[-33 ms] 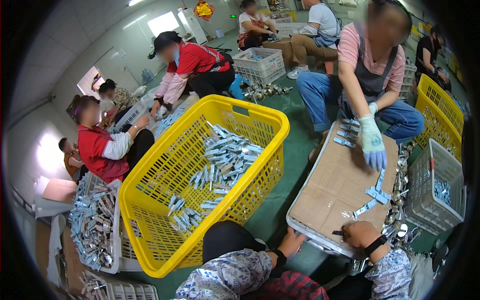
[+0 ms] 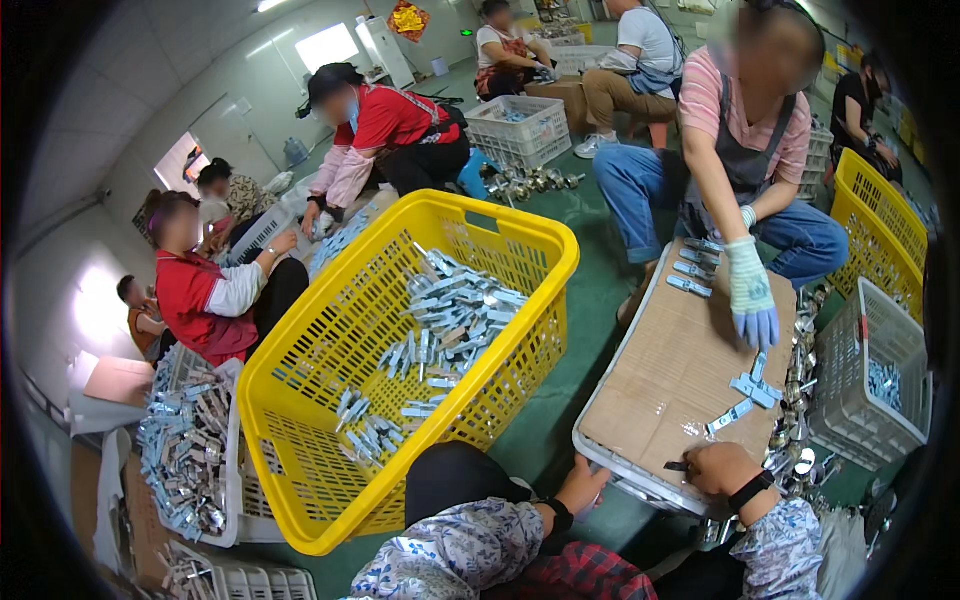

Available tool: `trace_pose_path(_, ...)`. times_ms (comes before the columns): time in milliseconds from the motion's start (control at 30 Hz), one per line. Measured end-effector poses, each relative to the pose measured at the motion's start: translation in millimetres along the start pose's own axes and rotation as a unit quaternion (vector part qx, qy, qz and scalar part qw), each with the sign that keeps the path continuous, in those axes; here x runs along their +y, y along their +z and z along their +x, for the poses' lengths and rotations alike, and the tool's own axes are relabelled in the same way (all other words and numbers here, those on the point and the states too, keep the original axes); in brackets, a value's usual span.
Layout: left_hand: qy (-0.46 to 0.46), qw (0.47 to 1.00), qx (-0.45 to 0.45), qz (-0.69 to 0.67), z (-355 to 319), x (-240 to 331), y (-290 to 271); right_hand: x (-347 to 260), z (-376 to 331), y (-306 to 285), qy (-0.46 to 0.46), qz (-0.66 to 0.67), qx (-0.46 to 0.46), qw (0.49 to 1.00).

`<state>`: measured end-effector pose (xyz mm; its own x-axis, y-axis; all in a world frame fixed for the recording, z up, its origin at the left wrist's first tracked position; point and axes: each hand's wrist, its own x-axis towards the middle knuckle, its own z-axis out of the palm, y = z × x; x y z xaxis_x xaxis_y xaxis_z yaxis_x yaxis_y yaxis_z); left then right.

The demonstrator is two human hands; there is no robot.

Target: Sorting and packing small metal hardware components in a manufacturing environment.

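My right hand (image 2: 722, 468) is closed over the near right part of a cardboard sheet (image 2: 640, 385). A small dark flat piece (image 2: 676, 466) sticks out from its fingertips. My left hand (image 2: 583, 487) is curled at the near left corner of the white crate (image 2: 640, 487) under the cardboard; what its fingers hold, if anything, is hidden. Beyond my right hand lie several metal clamp-like parts with blue film (image 2: 755, 388). A co-worker's gloved hand (image 2: 757, 318) reaches down to the farthest of them. More such parts (image 2: 692, 272) sit in a row at the far end.
On my left stands a large yellow basket (image 2: 300, 470) with a heap of the blue-filmed parts. A white crate (image 2: 235, 440) beyond it is piled with more. Shiny metal pieces (image 2: 800, 400) lie right of the cardboard, beside a grey crate (image 2: 870, 440). Several people sit working around.
The co-worker's gloved hand has moved slightly nearer to me and to the right, down to the farthest blue-filmed part. My own hands have stayed in place.
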<state>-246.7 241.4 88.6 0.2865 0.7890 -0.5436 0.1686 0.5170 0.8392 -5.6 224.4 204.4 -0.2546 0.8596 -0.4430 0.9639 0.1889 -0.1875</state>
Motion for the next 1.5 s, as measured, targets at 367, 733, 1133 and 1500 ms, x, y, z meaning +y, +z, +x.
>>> trace_pose_path(367, 0.0, 1.0, -0.008, -0.001, 0.6, -2.2, -0.6, 1.3, 2.1, 0.8, 0.007, 0.003, -0.019, 1.0)
trace_pose_path(733, 0.0, 1.0, -0.002, 0.01, -2.7, 3.4, 1.9, 2.6, 1.5, 1.5, 0.011, 0.005, -0.029, 1.0)
trace_pose_path(1133, 0.005, 1.0, -0.004, -0.005, 0.9, -0.3, 0.7, 5.6, 0.5, 6.1, -0.024, -0.001, 0.03, 0.999)
trace_pose_path(1500, 0.006, 1.0, -0.009, -0.012, -1.7, 3.1, 0.7, 4.6, 1.1, 3.5, -0.014, -0.004, 0.008, 1.0)
